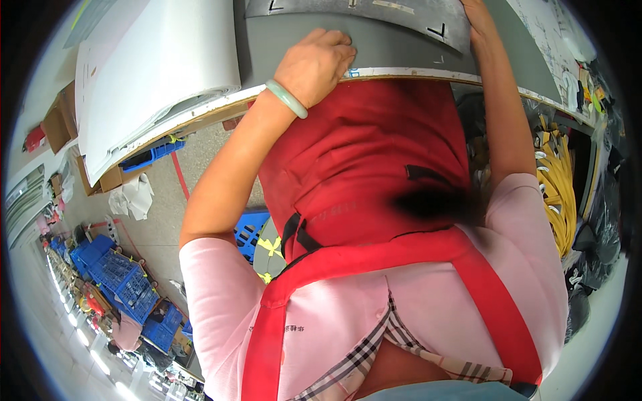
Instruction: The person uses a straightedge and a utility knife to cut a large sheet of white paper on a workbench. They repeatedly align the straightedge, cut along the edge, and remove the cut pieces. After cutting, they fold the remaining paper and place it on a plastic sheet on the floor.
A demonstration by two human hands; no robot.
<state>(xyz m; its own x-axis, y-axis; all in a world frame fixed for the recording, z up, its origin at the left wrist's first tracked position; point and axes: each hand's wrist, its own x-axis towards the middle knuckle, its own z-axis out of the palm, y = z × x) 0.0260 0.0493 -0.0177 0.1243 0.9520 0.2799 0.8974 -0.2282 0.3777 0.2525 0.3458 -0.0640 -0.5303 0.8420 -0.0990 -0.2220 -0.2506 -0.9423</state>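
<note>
Left hand (315,63): curled, knuckles pressed on grey sheet (394,43) at table edge (414,73); right hand (476,15): resting on the sheet's far side, fingers out of frame, grip undeterminable. White sheet stack (154,67): lying just left of the grey sheet.

**benchrat:** so what's lying around the bench? I spot a big stack of white sheets (157,63) on the tabletop, cardboard boxes (59,120) under that end.

**foamcutter:** yep, plus blue plastic crates (124,281) on the floor further off, crumpled white paper (134,196) near the boxes. Yellow bundle (558,194) on the other side, maybe cables or straps, too blurry to tell.
</note>
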